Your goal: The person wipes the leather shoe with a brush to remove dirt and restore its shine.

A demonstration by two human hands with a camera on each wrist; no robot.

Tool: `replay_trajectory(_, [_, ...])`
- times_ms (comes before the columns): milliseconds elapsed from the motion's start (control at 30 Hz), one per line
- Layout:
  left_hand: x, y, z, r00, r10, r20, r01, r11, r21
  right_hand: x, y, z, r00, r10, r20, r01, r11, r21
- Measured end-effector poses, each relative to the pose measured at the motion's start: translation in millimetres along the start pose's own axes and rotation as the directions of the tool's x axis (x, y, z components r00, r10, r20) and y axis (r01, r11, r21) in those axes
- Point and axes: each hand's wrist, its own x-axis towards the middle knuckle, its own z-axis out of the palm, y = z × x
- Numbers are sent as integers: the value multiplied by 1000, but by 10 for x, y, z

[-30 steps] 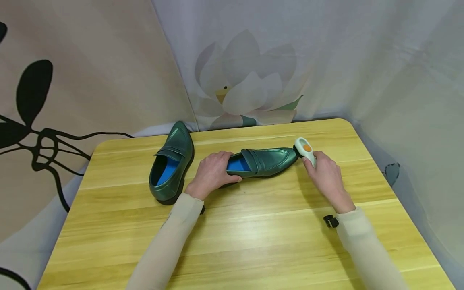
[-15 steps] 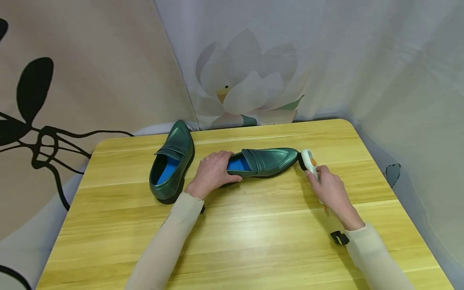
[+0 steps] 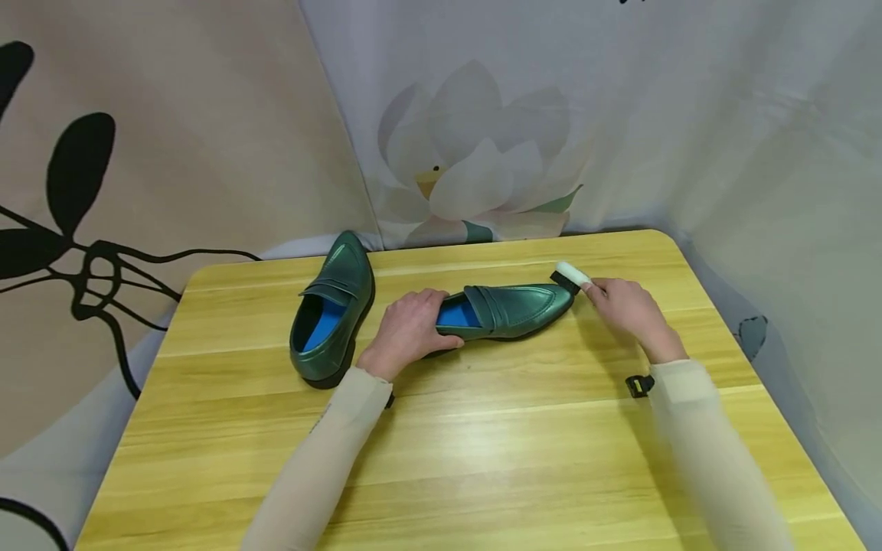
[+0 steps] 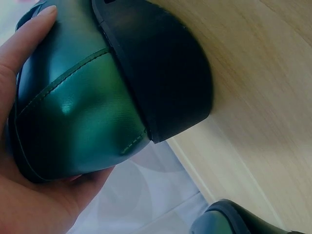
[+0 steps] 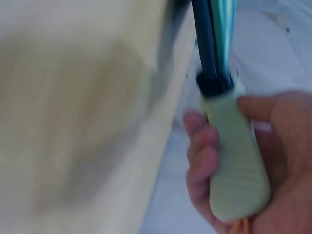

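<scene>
A green loafer point(image 3: 527, 308) with a blue insole lies across the table, its toe pointing right. My left hand point(image 3: 406, 327) grips it round the heel; in the left wrist view the thumb lies along the side of its green heel point(image 4: 87, 107), next to the dark sole. My right hand point(image 3: 630, 310) holds a white-handled brush point(image 3: 572, 274) with dark bristles, which touch the toe of the loafer. The right wrist view shows fingers and thumb wrapped round the pale handle point(image 5: 236, 161). An orange cord hangs from the handle's end.
A second green loafer point(image 3: 334, 314) stands to the left, toe toward the back edge. The wooden table point(image 3: 482, 459) reaches a printed curtain point(image 3: 482, 138) behind it. A small dark device point(image 3: 639, 385) sits at my right wrist.
The brush has moved round the loafer's toe, first down along its tip, then back up, and the handle has turned. The left hand and both loafers have stayed in place.
</scene>
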Motion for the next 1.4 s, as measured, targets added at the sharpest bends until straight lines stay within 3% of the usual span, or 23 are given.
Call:
replay_trajectory(167, [22,31,17,1000,5,4,-5,1000,-1,185,20,-195,984,-125,124,135,988,-76])
replay_trajectory(367, [40,78,28,1000,8,-1,-8,1000,3,340,-141,-171,968,-170,182,188,979,-83])
replay_trajectory(533, [47,111,27,1000,-5,4,5,1000,0,330,-164,-148,973,-157,167,172,982,-77])
replay_trajectory(700, [38,95,12,1000,-15,-11,15,1000,9,176,9,-198,982,-111,155,120,991,-52])
replay_trajectory(900, [6,41,6,999,-24,-29,24,1000,15,-101,216,-100,995,-64,74,64,998,-3])
replay_trajectory(1100, [-6,19,2,999,-34,-30,34,999,10,-358,173,174,999,-10,-48,16,993,113])
replay_trajectory(1267, [-8,23,11,999,-35,-29,35,999,7,-519,49,353,985,11,-170,15,989,150])
replay_trajectory(1400, [-9,22,21,999,-34,-34,34,999,4,-599,-42,441,960,-38,-278,63,995,82])
